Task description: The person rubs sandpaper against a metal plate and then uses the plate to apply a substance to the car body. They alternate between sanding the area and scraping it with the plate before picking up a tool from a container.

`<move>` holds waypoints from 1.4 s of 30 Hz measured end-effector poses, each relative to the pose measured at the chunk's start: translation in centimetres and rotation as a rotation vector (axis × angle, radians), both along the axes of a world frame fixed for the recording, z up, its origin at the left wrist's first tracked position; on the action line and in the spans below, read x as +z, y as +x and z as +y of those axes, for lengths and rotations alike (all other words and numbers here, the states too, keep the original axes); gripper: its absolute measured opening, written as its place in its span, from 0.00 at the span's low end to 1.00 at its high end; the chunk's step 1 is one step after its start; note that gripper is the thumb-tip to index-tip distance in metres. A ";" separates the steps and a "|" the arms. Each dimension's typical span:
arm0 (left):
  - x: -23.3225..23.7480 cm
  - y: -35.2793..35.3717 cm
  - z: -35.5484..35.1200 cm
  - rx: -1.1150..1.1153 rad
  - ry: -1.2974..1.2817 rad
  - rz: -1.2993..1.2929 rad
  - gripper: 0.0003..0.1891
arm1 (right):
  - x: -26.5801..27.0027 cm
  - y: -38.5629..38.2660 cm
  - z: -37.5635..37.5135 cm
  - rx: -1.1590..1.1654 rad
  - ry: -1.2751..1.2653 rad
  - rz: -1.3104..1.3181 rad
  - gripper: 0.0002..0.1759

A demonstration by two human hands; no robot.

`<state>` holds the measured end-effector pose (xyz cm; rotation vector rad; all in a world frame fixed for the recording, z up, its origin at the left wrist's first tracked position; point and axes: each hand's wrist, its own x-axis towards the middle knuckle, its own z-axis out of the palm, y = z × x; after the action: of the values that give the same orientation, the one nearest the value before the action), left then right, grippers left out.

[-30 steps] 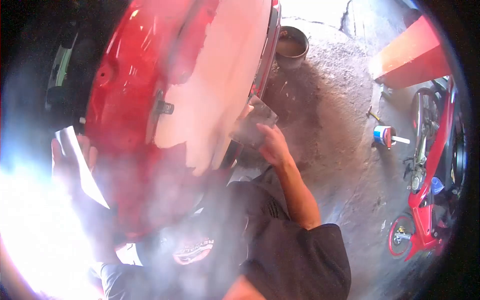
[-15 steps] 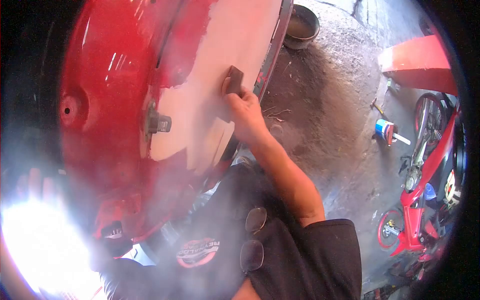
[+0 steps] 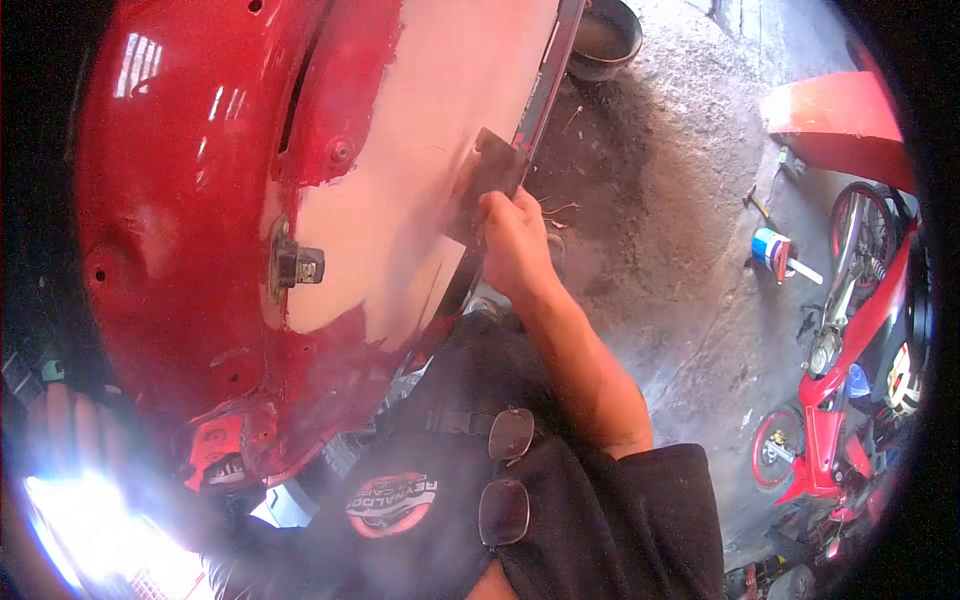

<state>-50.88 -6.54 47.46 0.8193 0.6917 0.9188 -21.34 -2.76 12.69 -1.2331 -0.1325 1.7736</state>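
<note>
My right hand (image 3: 517,240) is closed around a dark, flat sanding block (image 3: 497,160), at the right edge of a beige filler patch (image 3: 450,90). That patch covers part of a red car body panel (image 3: 190,180). A metal latch (image 3: 300,266) sticks out beside the beige area. At the lower left, my left hand (image 3: 75,425) has its fingers stretched out, partly washed out by a bright light (image 3: 95,530). I see nothing held in it, though glare hides the palm.
A dark round basin (image 3: 603,40) stands on the dusty floor (image 3: 660,230) beyond the panel. Farther right are a blue and white can (image 3: 770,250), a hammer (image 3: 758,202), a red panel piece (image 3: 835,115) and a red motorbike (image 3: 825,400). Sunglasses (image 3: 505,510) hang from my black shirt.
My right hand has moved the sanding block right and slightly down, towards the panel's edge. My left hand appears lower, and the glare and haze have lessened. The whole view has shifted slightly.
</note>
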 end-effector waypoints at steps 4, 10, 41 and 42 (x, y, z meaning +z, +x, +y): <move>0.8 -0.8 0.2 -0.006 0.005 0.034 0.08 | -0.6 -0.5 0.6 0.007 0.045 0.027 0.07; 1.1 -0.7 -0.6 0.087 0.020 -0.034 0.11 | -0.8 -1.5 1.1 0.113 0.108 -0.038 0.18; 1.7 -2.4 -1.8 0.089 -0.020 -0.123 0.12 | 0.7 -2.8 1.1 0.266 0.120 -0.109 0.26; 1.7 -2.3 -1.6 0.080 -0.019 -0.121 0.12 | 0.3 -4.0 1.0 0.226 0.211 -0.235 0.26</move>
<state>-53.23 -8.18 49.18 0.7180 0.6304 1.0237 -25.31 -1.78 12.98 -1.3074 -0.6004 1.7456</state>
